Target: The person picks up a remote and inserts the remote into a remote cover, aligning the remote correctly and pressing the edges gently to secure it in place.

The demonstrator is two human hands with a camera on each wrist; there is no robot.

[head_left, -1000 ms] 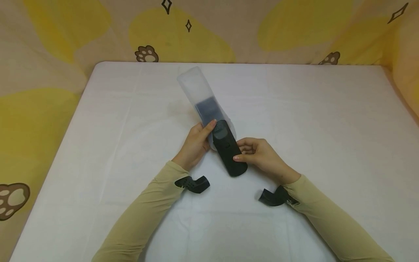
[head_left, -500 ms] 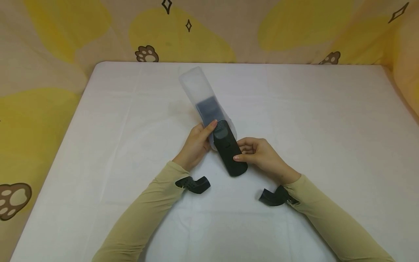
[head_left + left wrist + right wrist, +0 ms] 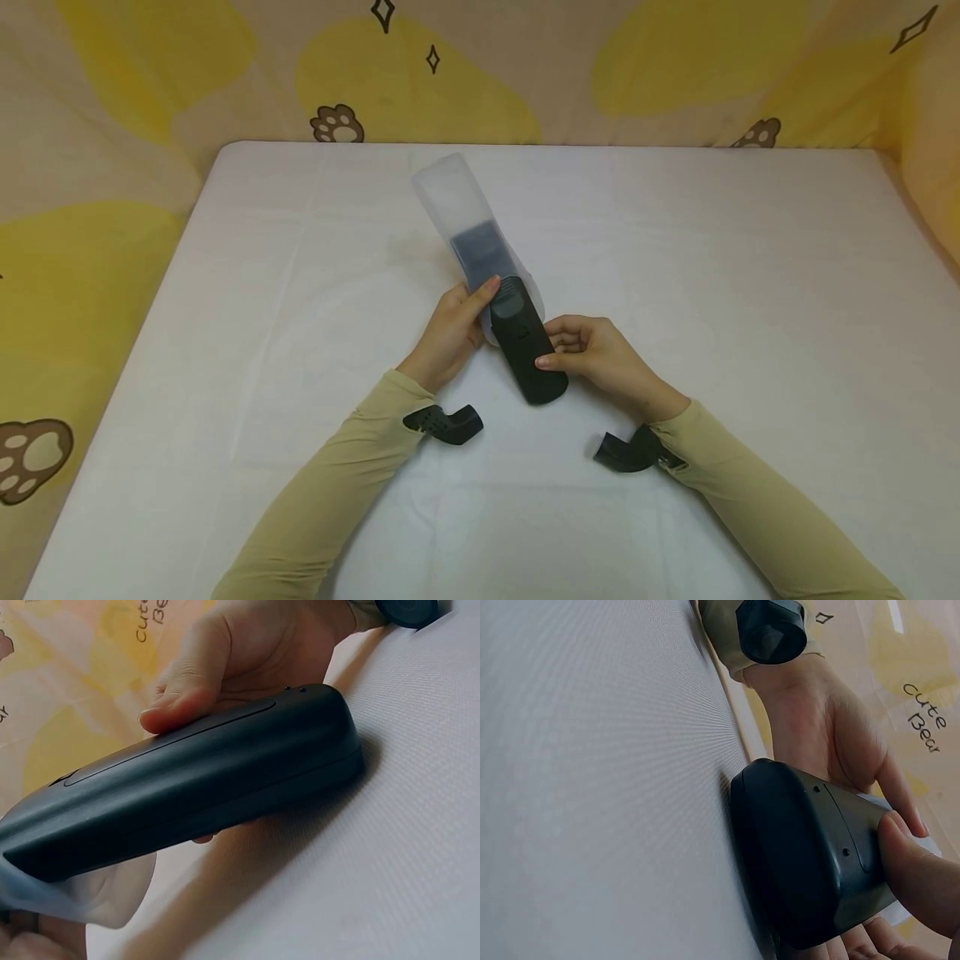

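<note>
A long black handheld device (image 3: 528, 358), rounded at its near end, sits partly inside a translucent sleeve (image 3: 450, 192) in the middle of the table. Through the sleeve its far part looks blue-grey. My left hand (image 3: 446, 333) grips the sleeve around the mouth, thumb on top beside the ridged patch of the device. With thumb above and fingers beneath, my right hand (image 3: 600, 362) holds the device near its bare end. A panel seam and two small dots show on the device (image 3: 787, 847) in the right wrist view. The left fingers under the sleeve are mostly hidden.
A white cloth covers the table (image 3: 750, 292). Behind it hangs a yellow patterned curtain (image 3: 465, 75). Black camera mounts (image 3: 450, 423) sit on both wrists, close over the cloth.
The sleeve and device have shifted very slightly to the right along with the left hand. Both hands keep the same hold.
</note>
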